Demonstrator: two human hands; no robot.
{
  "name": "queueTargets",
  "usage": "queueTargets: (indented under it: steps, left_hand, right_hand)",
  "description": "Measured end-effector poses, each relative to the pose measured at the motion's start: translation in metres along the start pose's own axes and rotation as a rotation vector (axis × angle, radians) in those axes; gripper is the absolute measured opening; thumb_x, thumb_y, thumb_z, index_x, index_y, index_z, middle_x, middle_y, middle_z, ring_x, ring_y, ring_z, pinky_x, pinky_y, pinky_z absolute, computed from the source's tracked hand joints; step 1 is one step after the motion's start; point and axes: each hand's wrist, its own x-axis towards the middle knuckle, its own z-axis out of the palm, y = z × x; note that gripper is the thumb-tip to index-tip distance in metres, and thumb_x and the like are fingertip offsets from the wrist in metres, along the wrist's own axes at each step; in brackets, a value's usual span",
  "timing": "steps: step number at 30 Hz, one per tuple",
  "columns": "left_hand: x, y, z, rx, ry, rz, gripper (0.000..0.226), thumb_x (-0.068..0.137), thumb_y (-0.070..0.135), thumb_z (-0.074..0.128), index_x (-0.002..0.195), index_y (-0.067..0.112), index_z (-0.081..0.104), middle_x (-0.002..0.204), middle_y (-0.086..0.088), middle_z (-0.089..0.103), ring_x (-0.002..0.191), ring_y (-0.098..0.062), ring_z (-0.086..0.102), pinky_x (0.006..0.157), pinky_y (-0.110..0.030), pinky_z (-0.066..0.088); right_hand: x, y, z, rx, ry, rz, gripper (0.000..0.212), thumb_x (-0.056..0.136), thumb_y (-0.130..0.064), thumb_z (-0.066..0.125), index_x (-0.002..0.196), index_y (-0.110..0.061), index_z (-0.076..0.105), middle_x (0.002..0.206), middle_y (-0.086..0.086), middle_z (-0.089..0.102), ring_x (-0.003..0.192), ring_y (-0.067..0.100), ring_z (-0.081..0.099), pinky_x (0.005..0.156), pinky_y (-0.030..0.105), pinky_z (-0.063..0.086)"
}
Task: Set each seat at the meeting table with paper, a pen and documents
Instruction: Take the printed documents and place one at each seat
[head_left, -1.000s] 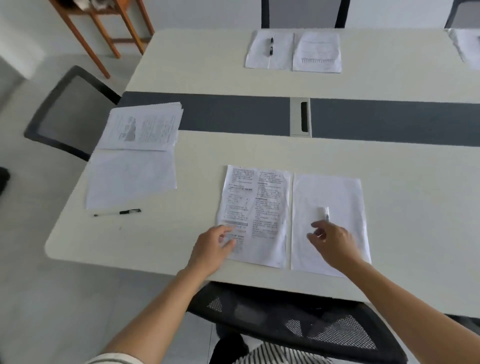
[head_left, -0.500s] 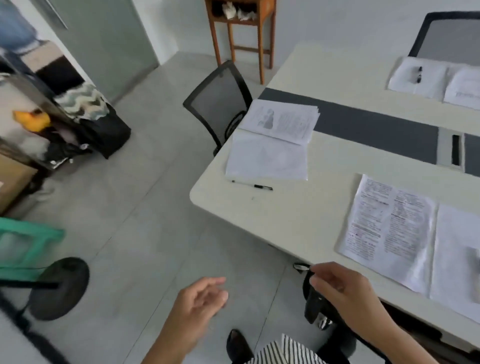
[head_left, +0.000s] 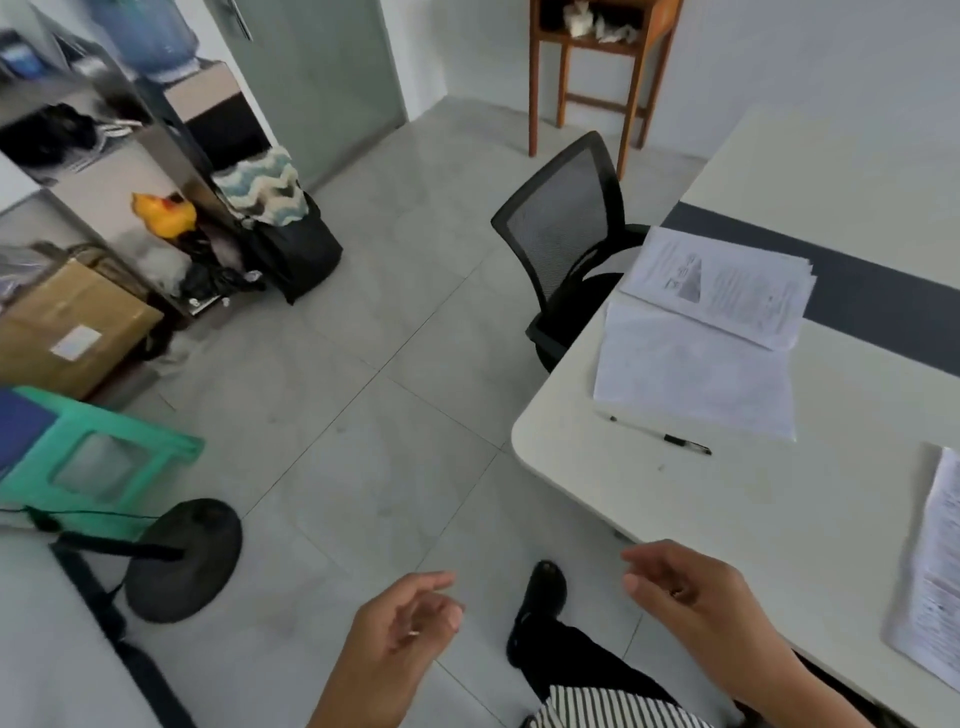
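Left hand (head_left: 404, 621), right hand (head_left: 693, 597) empty; print on documents (head_left: 727, 291) unreadable.

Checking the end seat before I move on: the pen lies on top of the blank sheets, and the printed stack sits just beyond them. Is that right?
Not quite. In the head view the pen lies on the bare table, just off the near edge of the blank sheets, not on top of them. The printed stack does sit just beyond them.

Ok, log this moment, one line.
left hand: empty | right hand: empty | pen: on table beside paper | documents: stacked beyond paper
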Motion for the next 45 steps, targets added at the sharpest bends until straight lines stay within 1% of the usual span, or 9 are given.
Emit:
queueTargets:
  steps: [5,10,15,22,28,31,35,41,45]
  left_hand:
    - [0.090,0.058,-0.028,0.086,-0.040,0.043,0.035,0.068,0.029,0.068,0.102,0.020,0.069,0.090,-0.005,0.075,0.088,-0.024,0.070,0.082,-0.036,0.054]
    - [0.171,0.144,-0.050,0.146,-0.115,0.131,0.052,0.058,0.050,0.068,0.103,0.026,0.069,0.091,0.002,0.076,0.089,-0.013,0.071,0.083,-0.029,0.054]
    - [0.246,0.193,-0.058,0.170,-0.200,0.149,0.053,0.057,0.050,0.068,0.103,0.023,0.069,0.091,-0.001,0.076,0.087,-0.015,0.071,0.076,-0.027,0.052]
    - [0.385,0.246,-0.078,0.351,-0.471,0.123,0.048,0.059,0.043,0.072,0.103,0.022,0.069,0.092,0.000,0.077,0.088,-0.016,0.072,0.078,-0.024,0.053]
    - [0.516,0.318,-0.086,0.514,-0.710,0.174,0.034,0.068,0.028,0.068,0.101,0.022,0.068,0.090,0.002,0.077,0.085,-0.016,0.072,0.073,-0.020,0.054]
    - [0.559,0.355,-0.069,0.596,-0.817,0.256,0.032,0.071,0.029,0.071,0.101,0.023,0.068,0.091,0.001,0.077,0.085,-0.019,0.072,0.072,-0.017,0.054]
    - [0.575,0.392,-0.019,0.651,-0.982,0.379,0.052,0.059,0.054,0.067,0.102,0.026,0.069,0.092,-0.003,0.075,0.085,-0.014,0.071,0.083,-0.035,0.054]
    - [0.557,0.410,0.064,0.704,-1.232,0.408,0.044,0.068,0.047,0.068,0.108,0.027,0.067,0.093,0.002,0.074,0.090,-0.012,0.070,0.087,-0.033,0.052]
    - [0.566,0.423,0.106,0.766,-1.236,0.422,0.034,0.076,0.039,0.065,0.109,0.030,0.065,0.095,0.006,0.074,0.094,-0.011,0.069,0.088,-0.032,0.051]
  right_hand:
    - [0.086,-0.030,0.005,0.039,0.049,0.005,0.016,0.084,-0.018,0.072,0.092,-0.032,0.070,0.083,-0.019,0.072,0.078,-0.001,0.066,0.064,0.009,0.048]
    - [0.166,-0.083,-0.009,0.076,0.103,-0.007,0.012,0.084,-0.021,0.071,0.091,-0.032,0.069,0.081,-0.016,0.072,0.078,0.001,0.065,0.064,0.014,0.049]
    - [0.228,-0.115,-0.027,0.099,0.188,0.017,0.012,0.085,-0.023,0.070,0.091,-0.033,0.068,0.081,-0.019,0.070,0.079,0.000,0.064,0.065,0.016,0.051]
    - [0.304,-0.127,-0.012,0.181,0.456,0.222,0.013,0.084,-0.021,0.070,0.090,-0.033,0.069,0.080,-0.018,0.070,0.076,0.003,0.064,0.067,0.023,0.053]
    - [0.367,-0.174,0.029,0.273,0.669,0.369,0.014,0.084,-0.027,0.070,0.090,-0.039,0.065,0.084,-0.027,0.068,0.080,-0.001,0.065,0.068,0.013,0.050]
    - [0.371,-0.195,0.037,0.296,0.764,0.425,0.016,0.084,-0.026,0.071,0.089,-0.040,0.065,0.086,-0.028,0.068,0.080,-0.002,0.064,0.067,0.012,0.049]
    - [0.359,-0.209,0.037,0.313,0.929,0.508,0.016,0.084,-0.025,0.071,0.089,-0.040,0.066,0.086,-0.025,0.069,0.082,0.001,0.065,0.063,0.015,0.050]
    - [0.356,-0.191,0.021,0.361,1.125,0.622,0.015,0.083,-0.025,0.072,0.090,-0.038,0.068,0.082,-0.025,0.070,0.076,0.000,0.066,0.062,0.013,0.050]
    - [0.371,-0.161,-0.011,0.399,1.144,0.636,0.017,0.083,-0.025,0.073,0.088,-0.040,0.066,0.080,-0.026,0.070,0.080,-0.002,0.066,0.065,0.016,0.052]
